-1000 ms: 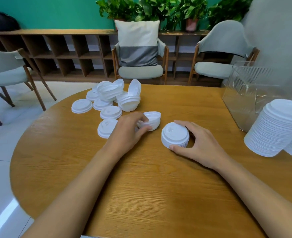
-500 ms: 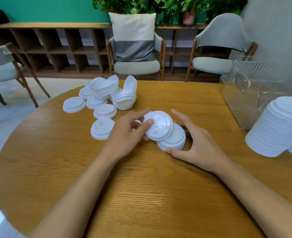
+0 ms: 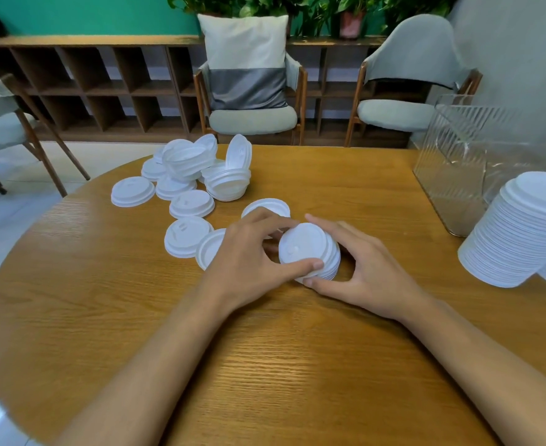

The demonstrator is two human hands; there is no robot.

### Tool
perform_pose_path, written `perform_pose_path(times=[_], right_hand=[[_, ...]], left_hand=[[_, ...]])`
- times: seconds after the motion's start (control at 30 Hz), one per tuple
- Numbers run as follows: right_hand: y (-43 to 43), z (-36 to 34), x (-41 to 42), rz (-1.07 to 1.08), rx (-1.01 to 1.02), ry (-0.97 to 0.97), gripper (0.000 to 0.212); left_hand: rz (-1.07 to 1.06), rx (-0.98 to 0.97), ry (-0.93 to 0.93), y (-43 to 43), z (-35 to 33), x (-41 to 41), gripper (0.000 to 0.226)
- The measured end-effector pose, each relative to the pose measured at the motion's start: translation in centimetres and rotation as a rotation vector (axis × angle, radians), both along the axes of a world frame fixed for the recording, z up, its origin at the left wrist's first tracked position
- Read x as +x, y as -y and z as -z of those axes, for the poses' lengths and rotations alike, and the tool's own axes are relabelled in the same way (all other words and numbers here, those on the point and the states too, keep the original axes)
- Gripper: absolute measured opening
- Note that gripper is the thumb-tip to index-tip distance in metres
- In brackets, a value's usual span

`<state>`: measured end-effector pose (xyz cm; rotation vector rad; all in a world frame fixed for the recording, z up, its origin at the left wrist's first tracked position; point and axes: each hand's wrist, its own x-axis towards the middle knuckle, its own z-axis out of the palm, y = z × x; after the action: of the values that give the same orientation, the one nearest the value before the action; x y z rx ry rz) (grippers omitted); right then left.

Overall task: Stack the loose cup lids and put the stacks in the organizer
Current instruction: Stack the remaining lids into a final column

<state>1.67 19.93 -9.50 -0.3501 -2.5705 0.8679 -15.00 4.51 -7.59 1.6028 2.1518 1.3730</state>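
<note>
Both grip one small tilted lid stack (image 3: 307,249) on the counter (image 3: 297,365): left hand (image 3: 249,262) pinching its rim, right hand (image 3: 368,268) cupping its side. Uneven squeeze could skew it, spilling lids among the loose lids (image 3: 186,236).

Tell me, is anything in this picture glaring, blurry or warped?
Head view: a soft sheen lies on the near part of the wooden table; the clear organizer and tall lid stack at the right edge look stretched and smeared; the small lid stack mid-frame is sharp.
</note>
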Motion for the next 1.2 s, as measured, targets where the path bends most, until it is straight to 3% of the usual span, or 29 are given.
perform_pose_path(times=[0.23, 0.7, 0.83, 0.97, 1.1, 1.2], right_hand=[[0.0, -0.3, 0.3, 0.015, -0.055, 0.019, 0.109], [-0.1, -0.5, 0.4, -0.02, -0.028, 0.077, 0.104], [0.0, -0.6, 0.5, -0.004, -0.038, 0.094, 0.104], [0.2, -0.6, 0.4, 0.022, -0.024, 0.086, 0.098], [0.2, -0.6, 0.4, 0.038, -0.025, 0.08, 0.098], [0.3, -0.7, 0.4, 0.04, -0.033, 0.082, 0.098]], left_hand=[[0.116, -0.013, 0.119, 0.4, -0.4, -0.1, 0.074], [0.187, -0.039, 0.128, 0.1, 0.5, -0.4, 0.072], [0.149, -0.088, -0.013, 0.5, 0.5, -0.9, 0.07], [-0.062, 0.037, -0.229, 1.3, 0.2, -2.1, 0.044], [-0.118, -0.117, -0.379, 1.0, 1.2, -3.8, 0.035], [-0.123, -0.129, -0.421, 0.5, 1.5, -4.1, 0.02]])
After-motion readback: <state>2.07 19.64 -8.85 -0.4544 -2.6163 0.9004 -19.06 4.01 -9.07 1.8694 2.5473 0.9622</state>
